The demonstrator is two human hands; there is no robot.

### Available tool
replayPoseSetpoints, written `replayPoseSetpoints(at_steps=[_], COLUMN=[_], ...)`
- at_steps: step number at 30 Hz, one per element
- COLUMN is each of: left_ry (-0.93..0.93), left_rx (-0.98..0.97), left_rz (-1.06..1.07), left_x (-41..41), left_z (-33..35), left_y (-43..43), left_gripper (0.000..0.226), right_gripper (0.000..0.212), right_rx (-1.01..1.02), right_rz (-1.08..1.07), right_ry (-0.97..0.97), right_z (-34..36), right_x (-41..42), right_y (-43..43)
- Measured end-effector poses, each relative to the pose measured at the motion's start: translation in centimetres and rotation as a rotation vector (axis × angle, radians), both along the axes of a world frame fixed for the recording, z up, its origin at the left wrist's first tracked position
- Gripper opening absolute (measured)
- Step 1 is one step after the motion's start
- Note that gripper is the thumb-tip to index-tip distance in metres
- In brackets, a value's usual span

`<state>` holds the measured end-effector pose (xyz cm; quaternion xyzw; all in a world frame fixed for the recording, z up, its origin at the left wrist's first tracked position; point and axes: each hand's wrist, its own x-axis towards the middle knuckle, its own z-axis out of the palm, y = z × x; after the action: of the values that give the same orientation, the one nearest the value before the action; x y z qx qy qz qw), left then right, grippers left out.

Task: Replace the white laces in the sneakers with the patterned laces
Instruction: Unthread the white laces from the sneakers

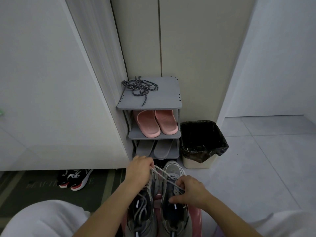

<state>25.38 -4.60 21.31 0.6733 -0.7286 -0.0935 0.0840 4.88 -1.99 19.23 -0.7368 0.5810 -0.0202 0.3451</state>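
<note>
The left hand (139,168) and right hand (189,190) each pinch the white cord lace (162,174) in their fingers, stretching it diagonally over the grey mesh sneakers (171,169) (dark speckled patterned laces (140,88) lie ahead, atop the grey shoe rack (164,100)).

There is one view, from the person's head, and it faces forward and steeply down with a wide angle. The left hand (139,168), the right hand (190,189) and the sneakers (171,168) are very near, low in the frame; the shoe rack (164,100) stands farther ahead, at the centre.
</note>
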Motion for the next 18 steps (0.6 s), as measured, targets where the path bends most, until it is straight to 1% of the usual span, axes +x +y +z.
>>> replayPoseSetpoints(at_steps=[2,4,6,8,13,15,18], left_ry=[-0.012,-0.038,-0.066,-0.073,-0.116,-0.142,-0.169], left_rx=[0.031,0.063,0.101,0.108,0.043,0.012,0.025], left_rz=[-0.071,-0.168,-0.194,-0.159,-0.139,-0.091,-0.024], left_x=[-0.8,-2.1,-3.1,-3.5,-2.1,-0.7,0.7], left_z=[-0.3,-0.8,-1.2,-1.3,-0.6,-0.2,-0.2], left_y=[0.7,1.4,1.8,1.8,0.8,0.4,0.6], left_gripper=[0.019,0.024,0.027,0.025,0.024,0.023,0.021], right_gripper=[0.051,0.051,0.052,0.053,0.054,0.054,0.055], right_rx=[-0.003,-0.004,-0.004,-0.002,-0.018,-0.015,-0.009], right_rz=[0.001,0.008,0.014,0.017,0.025,0.026,0.026], right_ry=[0.011,0.021,0.025,0.024,0.025,0.019,0.012], right_z=[0.0,0.0,0.1,0.0,0.0,0.1,-0.1], right_x=[0.1,0.2,0.2,0.1,0.0,-0.1,-0.1], right_y=[0.0,-0.1,0.0,0.0,0.0,0.0,0.0])
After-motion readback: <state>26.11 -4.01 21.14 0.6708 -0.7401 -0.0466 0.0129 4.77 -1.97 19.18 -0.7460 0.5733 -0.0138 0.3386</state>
